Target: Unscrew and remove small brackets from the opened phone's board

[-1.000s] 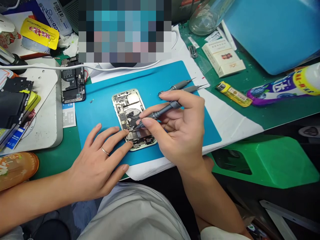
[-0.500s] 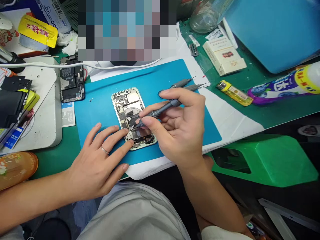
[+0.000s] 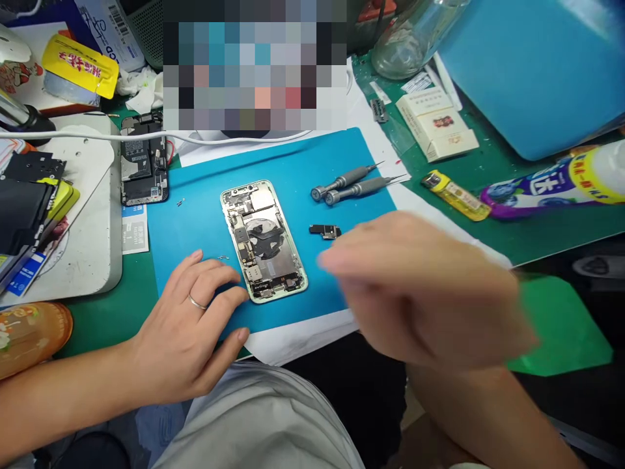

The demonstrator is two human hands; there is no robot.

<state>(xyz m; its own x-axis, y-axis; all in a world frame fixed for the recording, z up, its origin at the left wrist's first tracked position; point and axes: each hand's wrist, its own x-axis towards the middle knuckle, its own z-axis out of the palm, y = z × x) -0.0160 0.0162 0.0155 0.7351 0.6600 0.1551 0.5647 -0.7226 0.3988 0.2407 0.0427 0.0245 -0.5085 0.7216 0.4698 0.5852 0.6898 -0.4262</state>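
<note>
An opened phone (image 3: 266, 257) lies on the blue mat (image 3: 195, 195), its circuit boards and inner frame exposed. Beside its lower left edge rests my left hand (image 3: 188, 319), open, fingers loosely spread and a fingertip at the phone's edge. My right hand (image 3: 430, 286) hovers right of the phone, smeared by motion; its fingers and anything in them cannot be made out. Near its fingertips sits a small dark phone part (image 3: 325, 231). Two grey screwdrivers (image 3: 359, 187) lie farther back. Tiny metal pieces (image 3: 223, 257) are left of the phone.
At the left are another phone assembly (image 3: 143, 159) and a white plate (image 3: 97, 260) stacked with parts. A white cable (image 3: 122, 137) crosses the back. Rightward lie a cigarette pack (image 3: 437, 124), a yellow lighter (image 3: 456, 195) and a purple-labelled bottle (image 3: 537, 179). A green stool (image 3: 561, 326) stands below.
My right hand has left the phone, moving right and toward me; the dark slim tool it held over the phone no longer shows. My left fingers have drawn back off the phone to its edge.
</note>
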